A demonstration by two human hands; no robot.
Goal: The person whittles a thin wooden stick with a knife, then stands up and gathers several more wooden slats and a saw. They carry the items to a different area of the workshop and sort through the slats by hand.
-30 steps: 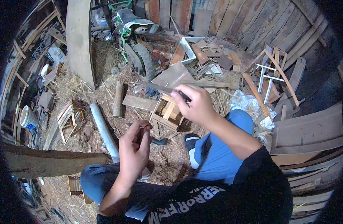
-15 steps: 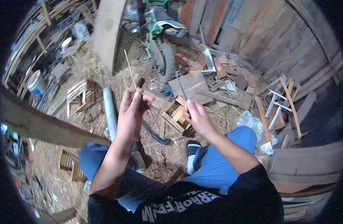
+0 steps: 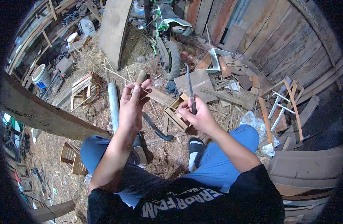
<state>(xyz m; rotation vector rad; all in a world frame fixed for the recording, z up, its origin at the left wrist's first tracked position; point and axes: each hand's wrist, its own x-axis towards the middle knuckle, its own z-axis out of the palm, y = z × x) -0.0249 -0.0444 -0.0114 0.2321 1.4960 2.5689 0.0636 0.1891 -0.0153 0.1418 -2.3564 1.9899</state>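
**Over the straw floor, knife and sliver held apart**

Blade and wood don't touch, so I'd judge no cut is under way. The left hand [image 3: 133,104], forearm raised, pinches a thin wooden sliver [image 3: 121,78] that slants up and to the left. The right hand [image 3: 198,116] is closed round a knife [image 3: 189,84], blade upright. Bringing edge to wood would call for a shallow angle, cutting away from the fingers.

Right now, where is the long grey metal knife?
Head view, right of centre: the knife stands upright in the right hand, over the small wooden crate.
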